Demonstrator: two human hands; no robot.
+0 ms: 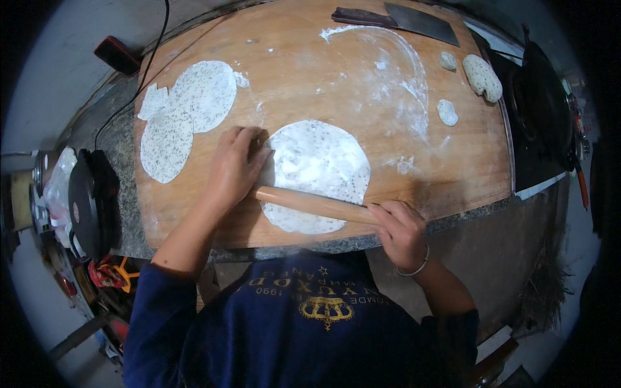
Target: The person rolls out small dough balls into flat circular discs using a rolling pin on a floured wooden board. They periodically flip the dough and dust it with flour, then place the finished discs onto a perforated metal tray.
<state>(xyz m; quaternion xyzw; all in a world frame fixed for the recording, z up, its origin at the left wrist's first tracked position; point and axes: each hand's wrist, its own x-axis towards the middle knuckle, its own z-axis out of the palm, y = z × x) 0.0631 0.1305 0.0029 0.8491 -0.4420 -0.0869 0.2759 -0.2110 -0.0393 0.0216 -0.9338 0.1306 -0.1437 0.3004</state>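
Note:
A thin, floured round of speckled dough (315,150) lies before me near the front edge of the wooden board (291,72). Across its lower part rests a wooden rolling pin (310,202). My right hand (400,233), with a bracelet at the wrist, grips the pin's right end. At the dough's upper left edge is my left hand (240,162), its fingers bent and its thumb touching or just over the rim; whether it pinches the dough is unclear. The pin's left end is hidden near my left wrist.
Rolled dough sheets (206,94) overlap at the left of the board. A cleaver (422,22) lies at the far edge. To the right are a dough lump (482,77), small dough pieces (447,112) and a dark wok (543,97). A black cable (154,53) crosses the board's left corner.

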